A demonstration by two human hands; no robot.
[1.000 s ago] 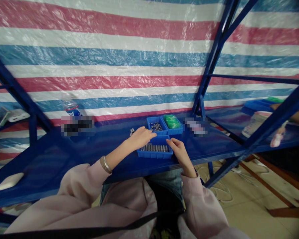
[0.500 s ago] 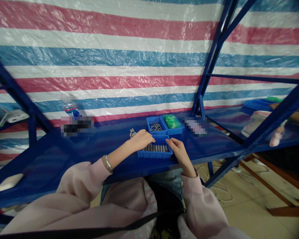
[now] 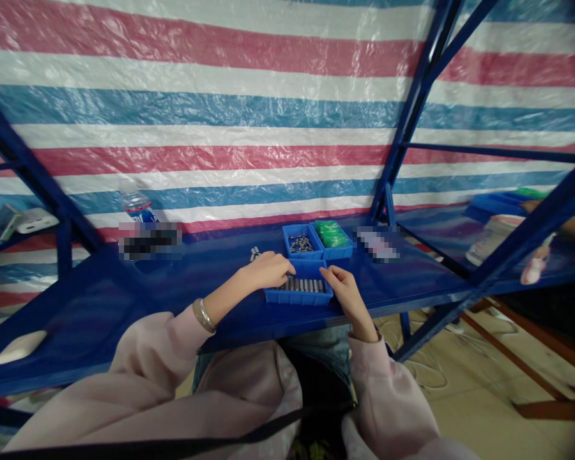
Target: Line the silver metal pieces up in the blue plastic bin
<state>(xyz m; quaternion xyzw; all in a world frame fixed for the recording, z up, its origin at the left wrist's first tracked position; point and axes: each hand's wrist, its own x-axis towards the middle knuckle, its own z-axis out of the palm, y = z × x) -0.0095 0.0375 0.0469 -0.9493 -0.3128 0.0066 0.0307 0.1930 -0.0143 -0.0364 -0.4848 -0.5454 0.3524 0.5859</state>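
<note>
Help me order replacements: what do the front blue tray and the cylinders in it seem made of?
Front blue tray: probably molded plastic, slightly glossy, with ribbed walls. Cylinders: likely metal, satin grey with pale glints; too small for certainty.

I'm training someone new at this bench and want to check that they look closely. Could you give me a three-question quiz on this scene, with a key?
1. Fill the gap: The left hand is over the left part of the row of grey pieces in the front bin, while the right hand is at that bin's ____ end.

2. True or false: As seen here, the small-parts bin stands to the left of the green-items bin.

3. On which wrist is the bangle?
A) left
B) right
C) both

Key: 1. right; 2. true; 3. A
</note>
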